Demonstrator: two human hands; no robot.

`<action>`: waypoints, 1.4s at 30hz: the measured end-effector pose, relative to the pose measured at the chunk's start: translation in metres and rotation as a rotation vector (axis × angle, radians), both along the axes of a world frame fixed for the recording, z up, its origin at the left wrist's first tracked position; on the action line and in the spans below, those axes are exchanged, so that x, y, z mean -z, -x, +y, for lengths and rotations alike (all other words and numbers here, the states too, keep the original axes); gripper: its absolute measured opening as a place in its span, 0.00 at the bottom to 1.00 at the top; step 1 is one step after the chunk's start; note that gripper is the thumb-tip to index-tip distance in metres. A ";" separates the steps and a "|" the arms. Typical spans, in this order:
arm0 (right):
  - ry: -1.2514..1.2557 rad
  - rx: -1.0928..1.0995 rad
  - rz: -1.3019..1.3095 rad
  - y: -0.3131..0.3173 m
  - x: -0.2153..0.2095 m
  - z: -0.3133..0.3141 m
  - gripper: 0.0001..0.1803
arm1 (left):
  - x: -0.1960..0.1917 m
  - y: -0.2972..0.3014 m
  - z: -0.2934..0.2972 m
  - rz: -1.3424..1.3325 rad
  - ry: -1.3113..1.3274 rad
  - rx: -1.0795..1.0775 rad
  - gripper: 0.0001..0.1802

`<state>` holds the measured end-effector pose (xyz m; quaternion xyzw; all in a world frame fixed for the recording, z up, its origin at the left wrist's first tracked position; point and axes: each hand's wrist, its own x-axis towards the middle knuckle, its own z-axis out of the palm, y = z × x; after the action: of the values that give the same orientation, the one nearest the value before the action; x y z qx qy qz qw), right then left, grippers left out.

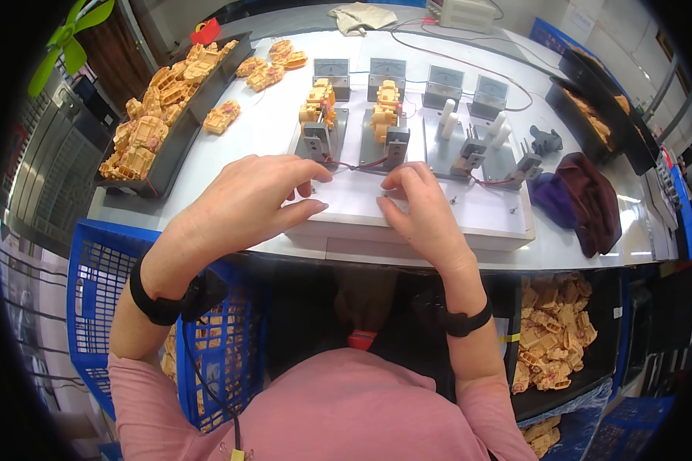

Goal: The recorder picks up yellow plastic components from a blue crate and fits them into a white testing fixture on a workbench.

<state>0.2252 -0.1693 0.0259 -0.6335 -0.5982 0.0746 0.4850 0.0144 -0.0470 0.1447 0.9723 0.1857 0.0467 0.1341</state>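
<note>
My left hand (257, 196) reaches over the front of a white test board (430, 223). Its thumb and fingers are apart around a small toggle switch (313, 190), and nothing is held. My right hand (423, 207) is curved over the board further right, thumb and index fingertips apart, nothing visible held between them. Beyond the hands, an orange plastic housing (317, 104) sits on the left metal fixture, a second housing (386, 107) on the fixture beside it. Grey clamp blocks (396, 146) with dark wires stand before them. A meter (331, 79) stands behind the left fixture.
Two right-hand fixtures hold white posts (449, 119). A black tray (200, 115) of orange housings lies at left, with loose housings (265, 75) nearby. A dark cloth (584, 200) lies at right. Below the table are a blue crate (104, 284) and a bin of housings (553, 330).
</note>
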 end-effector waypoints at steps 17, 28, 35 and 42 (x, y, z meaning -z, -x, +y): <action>-0.052 0.011 -0.078 0.000 0.002 0.001 0.05 | 0.044 0.003 0.007 0.185 0.175 -0.125 0.11; -0.091 0.034 -0.083 0.003 0.006 0.004 0.06 | 0.046 0.002 0.006 0.194 0.174 -0.130 0.12; -0.102 0.073 -0.100 0.003 0.009 0.006 0.05 | 0.047 0.003 0.007 0.186 0.157 -0.113 0.11; -0.041 0.071 -0.054 0.003 0.005 0.003 0.08 | 0.048 0.004 0.007 0.178 0.168 -0.113 0.11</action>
<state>0.2218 -0.1665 0.0211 -0.6462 -0.5896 0.0279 0.4838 0.0109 -0.0400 0.0967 0.9458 0.2547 -0.0482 0.1954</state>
